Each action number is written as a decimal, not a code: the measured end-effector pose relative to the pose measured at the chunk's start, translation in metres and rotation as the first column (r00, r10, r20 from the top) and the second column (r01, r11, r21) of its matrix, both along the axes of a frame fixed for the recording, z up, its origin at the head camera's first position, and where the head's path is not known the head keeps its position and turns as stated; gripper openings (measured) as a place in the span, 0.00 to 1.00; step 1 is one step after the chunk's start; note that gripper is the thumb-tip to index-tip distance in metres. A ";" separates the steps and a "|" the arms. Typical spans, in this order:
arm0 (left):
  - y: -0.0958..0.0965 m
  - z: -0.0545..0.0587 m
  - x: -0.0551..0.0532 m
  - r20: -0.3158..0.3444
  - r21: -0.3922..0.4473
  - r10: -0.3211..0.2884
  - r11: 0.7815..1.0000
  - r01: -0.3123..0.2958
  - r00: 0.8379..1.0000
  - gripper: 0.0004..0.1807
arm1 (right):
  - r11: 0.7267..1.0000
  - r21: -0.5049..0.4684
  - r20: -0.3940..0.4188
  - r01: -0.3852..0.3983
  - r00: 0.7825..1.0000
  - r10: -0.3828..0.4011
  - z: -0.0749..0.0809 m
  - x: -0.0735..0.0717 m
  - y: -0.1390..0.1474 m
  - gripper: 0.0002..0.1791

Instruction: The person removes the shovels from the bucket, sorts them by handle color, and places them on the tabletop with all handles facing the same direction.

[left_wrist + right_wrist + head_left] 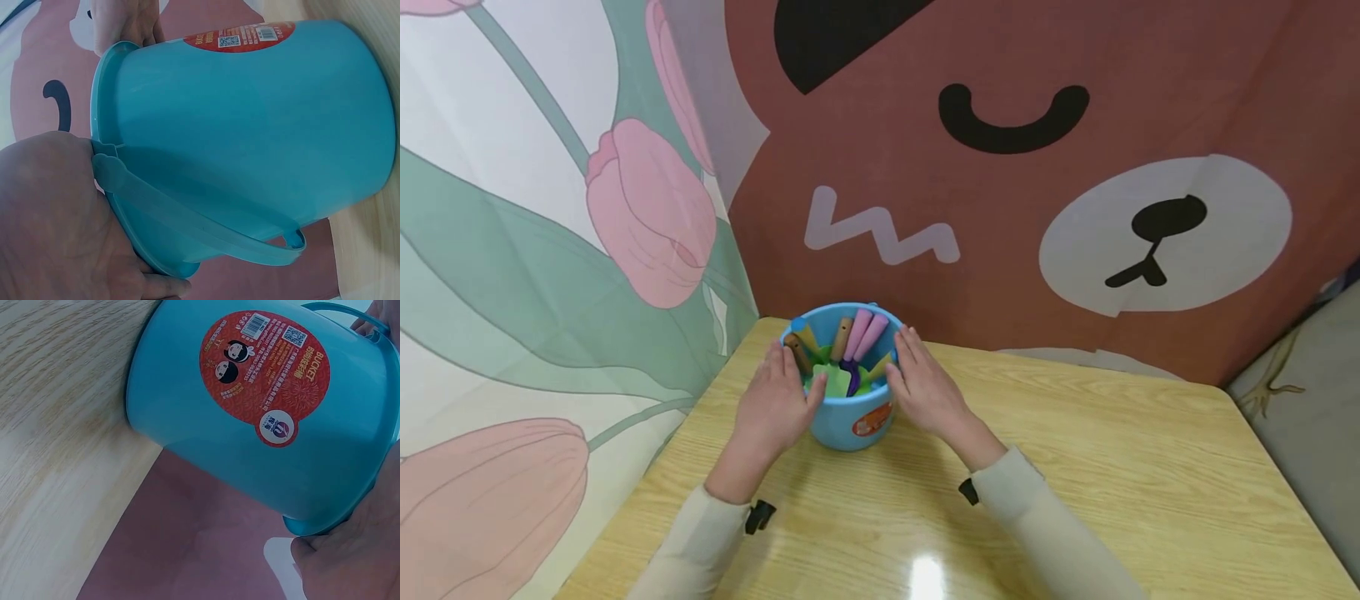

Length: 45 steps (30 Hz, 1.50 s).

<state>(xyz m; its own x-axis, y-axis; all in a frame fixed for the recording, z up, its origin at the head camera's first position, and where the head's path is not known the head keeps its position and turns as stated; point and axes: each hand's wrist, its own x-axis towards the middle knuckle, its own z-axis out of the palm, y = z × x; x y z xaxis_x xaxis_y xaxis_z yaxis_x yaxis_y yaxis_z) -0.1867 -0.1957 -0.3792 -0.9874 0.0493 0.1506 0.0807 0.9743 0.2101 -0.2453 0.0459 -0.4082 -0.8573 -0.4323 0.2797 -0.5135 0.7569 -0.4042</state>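
A light blue bucket [842, 421] stands upright on the table, its red label [265, 369] facing front and right. Inside it, several pink handles [865, 335], brown handles [842, 337] and a light green piece [832, 381] rise toward the rim; what they belong to is mostly hidden. My left hand [772, 400] lies along the left of the rim, fingers fairly straight and thumb toward the inside. On the opposite side my right hand [928, 387] touches the rim with extended fingers. The bucket's handle [200, 215] hangs down its outer side in the left wrist view.
The wooden table [1075, 467] spreads to the right and front of the bucket. Close behind stands a brown bear-print cloth [1000, 200], and a tulip-print cloth [550, 275] borders the left. Black straps [760, 517] show at the sleeves.
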 end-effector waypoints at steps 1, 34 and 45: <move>0.001 0.000 0.000 0.004 0.001 0.000 1.000 0.000 1.000 0.47 | 1.000 0.001 0.000 0.004 1.000 -0.004 0.000 0.001 0.001 0.36; 0.035 0.001 0.006 0.026 0.017 -0.037 0.999 0.036 0.999 0.47 | 0.995 -0.075 -0.001 0.062 0.998 -0.062 -0.004 0.021 0.037 0.35; 0.047 -0.004 0.007 -0.040 0.009 -0.059 0.998 0.059 0.997 0.46 | 0.993 -0.082 -0.007 0.084 0.996 -0.084 -0.003 0.028 0.050 0.35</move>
<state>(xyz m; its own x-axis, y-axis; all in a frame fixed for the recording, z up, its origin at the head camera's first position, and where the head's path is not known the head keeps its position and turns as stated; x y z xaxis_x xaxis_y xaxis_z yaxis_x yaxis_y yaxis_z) -0.1798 -0.1491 -0.3828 -0.9759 0.1059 0.1908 0.1469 0.9655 0.2152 -0.2169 0.0956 -0.4115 -0.8864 -0.3343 0.3202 -0.4541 0.7623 -0.4613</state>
